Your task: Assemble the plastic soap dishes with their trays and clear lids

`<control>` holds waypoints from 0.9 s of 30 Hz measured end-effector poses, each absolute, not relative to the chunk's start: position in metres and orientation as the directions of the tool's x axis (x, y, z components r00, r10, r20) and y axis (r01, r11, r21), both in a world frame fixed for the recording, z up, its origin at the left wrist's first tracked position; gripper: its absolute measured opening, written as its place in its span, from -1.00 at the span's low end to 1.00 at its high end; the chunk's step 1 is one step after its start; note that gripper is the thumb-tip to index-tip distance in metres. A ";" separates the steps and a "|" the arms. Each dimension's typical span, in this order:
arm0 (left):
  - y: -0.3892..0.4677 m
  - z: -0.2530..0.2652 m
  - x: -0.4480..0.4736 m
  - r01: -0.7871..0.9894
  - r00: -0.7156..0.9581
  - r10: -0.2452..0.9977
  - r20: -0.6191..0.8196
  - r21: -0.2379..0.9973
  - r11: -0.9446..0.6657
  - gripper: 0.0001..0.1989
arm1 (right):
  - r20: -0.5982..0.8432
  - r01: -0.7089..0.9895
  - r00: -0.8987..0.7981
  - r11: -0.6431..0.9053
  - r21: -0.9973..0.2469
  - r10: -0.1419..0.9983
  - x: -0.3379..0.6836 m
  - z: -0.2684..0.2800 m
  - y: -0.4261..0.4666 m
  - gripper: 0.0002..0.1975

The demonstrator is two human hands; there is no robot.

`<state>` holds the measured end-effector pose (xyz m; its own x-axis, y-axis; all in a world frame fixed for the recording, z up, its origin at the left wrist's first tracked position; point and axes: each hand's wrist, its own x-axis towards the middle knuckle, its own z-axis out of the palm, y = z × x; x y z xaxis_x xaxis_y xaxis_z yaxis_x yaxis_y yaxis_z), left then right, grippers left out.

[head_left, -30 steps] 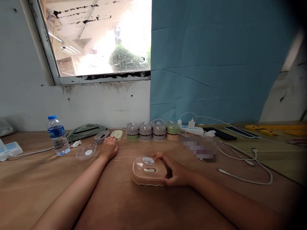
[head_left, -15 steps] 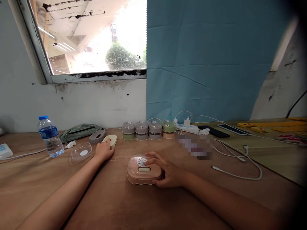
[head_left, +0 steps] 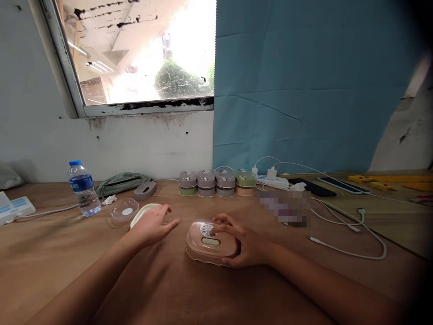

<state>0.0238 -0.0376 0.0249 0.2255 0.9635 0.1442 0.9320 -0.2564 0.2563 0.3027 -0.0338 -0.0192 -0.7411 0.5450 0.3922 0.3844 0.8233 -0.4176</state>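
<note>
A pinkish-tan oval box (head_left: pixel 199 259) with a clear domed cover, a round sticker and a cream oval piece on top rests on the table before me. My right hand (head_left: pixel 245 243) is wrapped around its right side, thumb at the front edge and fingers over the top. My left hand (head_left: pixel 152 225) hovers to the box's left, fingers spread and holding nothing. Partly hidden behind that hand is a cream oval lid (head_left: pixel 139 214). Beyond it lie a grey lid with a slot (head_left: pixel 149 190) and a clear plastic cover (head_left: pixel 118 210) bearing a white round sticker.
Several stacked two-tier boxes (head_left: pixel 206 185) in grey and green line the wall. At left stand a water bottle (head_left: pixel 83 189), a green pouch (head_left: pixel 123 183) and a power strip (head_left: pixel 20 208). White cables (head_left: pixel 352 253) and phones (head_left: pixel 313 187) lie at right.
My left hand has let go of the cream lid and come nearer to the box, fingers opened. The cream lid has shifted left and toward me. My right hand stays on the box.
</note>
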 end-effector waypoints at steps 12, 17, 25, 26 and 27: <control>-0.020 -0.025 0.057 0.464 0.294 0.954 0.067 0.862 -0.203 -0.43 | 0.335 0.501 -0.671 0.738 -0.453 0.661 0.294 -0.023 -0.038 -0.43; -0.019 -0.029 0.054 0.368 0.340 0.939 0.052 0.912 -0.184 -0.42 | 0.290 0.490 -0.720 0.757 -0.432 0.631 0.298 -0.023 -0.036 -0.34; -0.022 -0.029 0.054 0.331 0.399 0.915 0.055 0.923 -0.199 -0.48 | 0.231 0.420 -0.828 0.838 -0.349 0.511 0.306 -0.016 -0.035 -0.24; -0.022 -0.030 0.054 0.335 0.397 0.916 0.055 0.920 -0.201 -0.48 | 0.229 0.414 -0.832 0.841 -0.349 0.505 0.306 -0.015 -0.035 -0.23; -0.022 -0.030 0.054 0.340 0.396 0.916 0.057 0.918 -0.204 -0.48 | 0.229 0.407 -0.837 0.845 -0.346 0.497 0.307 -0.014 -0.036 -0.22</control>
